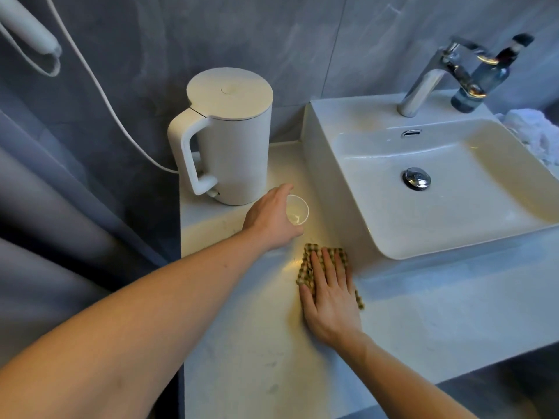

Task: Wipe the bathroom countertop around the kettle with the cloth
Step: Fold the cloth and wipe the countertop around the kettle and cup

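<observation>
White plastic, smooth and hard: the kettle [231, 137] stands at about eleven o'clock on the pale stone bench [257, 343], handle turned to nine o'clock, its cord trailing off up the grey wall. If it holds water it will be weighty, and its base looks to sit on a power stand, so I would lift it straight up by the handle rather than slide it.

Just in front of it, at its five o'clock, the left hand [272, 217] curls round a small clear cup [297, 210], fingers wrapped on the rim side. The cup looks thin and light, easy to crush or tip; a gentle hold low on the wall suits it.

Right of that, at about six o'clock from the cup, the right hand [328, 293] lies flat with fingers straight, pressing the checked brown cloth [308, 267] onto the bench, close against the basin [438, 189]. The cloth is soft and limp, bunching under the fingers; a flat palm spreads it best. The bench looks slick, so it should glide easily.

At two o'clock stand the chrome tap [429, 83] and a dark bottle [484, 80]
</observation>
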